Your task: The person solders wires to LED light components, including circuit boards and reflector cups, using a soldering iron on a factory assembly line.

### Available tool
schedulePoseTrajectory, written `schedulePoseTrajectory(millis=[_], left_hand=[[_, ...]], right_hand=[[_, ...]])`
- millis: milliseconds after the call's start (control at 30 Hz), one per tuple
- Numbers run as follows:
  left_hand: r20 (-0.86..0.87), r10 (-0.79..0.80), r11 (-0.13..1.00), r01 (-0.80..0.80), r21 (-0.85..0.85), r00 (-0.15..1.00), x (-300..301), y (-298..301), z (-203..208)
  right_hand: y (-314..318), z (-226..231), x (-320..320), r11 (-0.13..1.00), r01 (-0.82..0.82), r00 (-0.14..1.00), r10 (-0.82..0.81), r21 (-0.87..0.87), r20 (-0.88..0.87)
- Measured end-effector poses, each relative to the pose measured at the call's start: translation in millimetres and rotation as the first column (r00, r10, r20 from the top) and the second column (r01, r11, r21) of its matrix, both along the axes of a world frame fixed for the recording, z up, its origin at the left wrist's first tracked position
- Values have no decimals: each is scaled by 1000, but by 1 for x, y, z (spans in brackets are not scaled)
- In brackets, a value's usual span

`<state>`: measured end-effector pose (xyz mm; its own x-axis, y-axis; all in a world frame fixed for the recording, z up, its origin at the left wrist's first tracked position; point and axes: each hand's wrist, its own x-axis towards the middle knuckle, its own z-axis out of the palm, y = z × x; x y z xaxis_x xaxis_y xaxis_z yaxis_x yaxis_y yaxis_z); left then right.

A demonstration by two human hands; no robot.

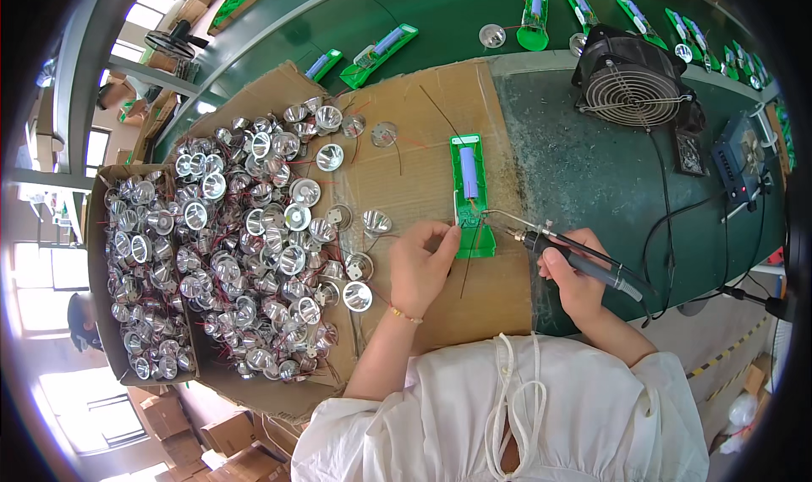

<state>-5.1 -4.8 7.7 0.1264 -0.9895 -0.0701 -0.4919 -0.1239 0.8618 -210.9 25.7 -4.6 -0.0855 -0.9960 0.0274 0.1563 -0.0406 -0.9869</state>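
Observation:
A green plastic lamp housing lies on the cardboard sheet in front of me, with a purple battery cell in its upper part and thin wires around a small circuit board. My right hand grips a soldering iron that has a thin metal solder-feed tube along it. Its tip reaches the board below the cell. My left hand is closed in a pinch at the housing's left edge; what its fingertips hold is hidden. Just left of it lies a loose reflector, whose wire runs toward this hand.
Cardboard boxes heaped with wired silver reflectors fill the left. A black fan and a blue soldering station stand right, with cables trailing. More green housings line the far side of the green bench.

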Motion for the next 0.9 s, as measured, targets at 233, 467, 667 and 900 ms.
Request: schedulePoseTrajectory(millis=[233,467,667,900], left_hand=[[-166,-43,993,24,-116,985,3,-1,-9],[201,-161,976,186,-114,966,-6,-7,1],[201,-151,972,182,-149,968,-6,-6,-3],[206,-157,975,185,-124,966,-6,-8,-3]], right_hand=[[2,-5,-1,1000,20,999,-20,-1,-27],[2,-15,-2,999,19,989,-24,-32,-147],[4,-7,1,1000,25,999,-25,0,-30],[4,-3,-8,998,41,998,-43,-48,-43]])
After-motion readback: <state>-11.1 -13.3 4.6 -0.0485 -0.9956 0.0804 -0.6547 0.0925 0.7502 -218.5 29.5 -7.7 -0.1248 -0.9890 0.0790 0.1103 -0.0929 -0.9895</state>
